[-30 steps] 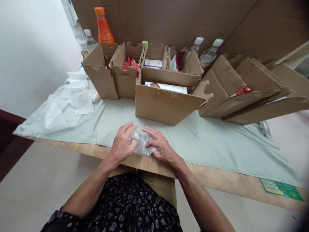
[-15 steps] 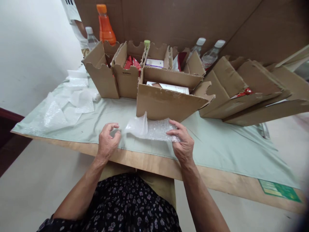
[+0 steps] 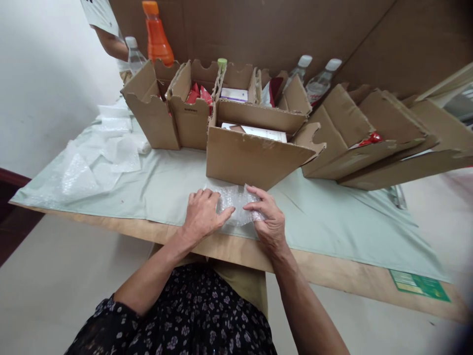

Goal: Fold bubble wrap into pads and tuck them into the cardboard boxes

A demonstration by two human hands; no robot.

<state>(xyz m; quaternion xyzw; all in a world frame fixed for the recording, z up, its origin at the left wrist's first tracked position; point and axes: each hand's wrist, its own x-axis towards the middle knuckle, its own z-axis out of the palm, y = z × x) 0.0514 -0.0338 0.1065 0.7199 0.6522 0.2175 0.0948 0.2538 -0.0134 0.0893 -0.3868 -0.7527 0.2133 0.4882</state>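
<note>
Sheet of clear bubble wrap (image 3: 233,198) | right hand (image 3: 271,215): pinching end | left hand (image 3: 203,213): covering other end, likely steadying; grip unclear

The front box (image 3: 251,158) was matt cardboard, the cloth (image 3: 166,180) beneath it creased matt fabric, the wrap (image 3: 238,199) on its near side glossy, bubbled plastic.

Wooden table (image 3: 332,270) with green cloth (image 3: 173,172), cardboard boxes (image 3: 247,153) and bubble wrap (image 3: 77,172) on top.

Soft, even indoor light, faint glints on bubble wrap (image 3: 239,201), right-hand corners dark and blurred (wide-angle stretch at edges too).
</note>
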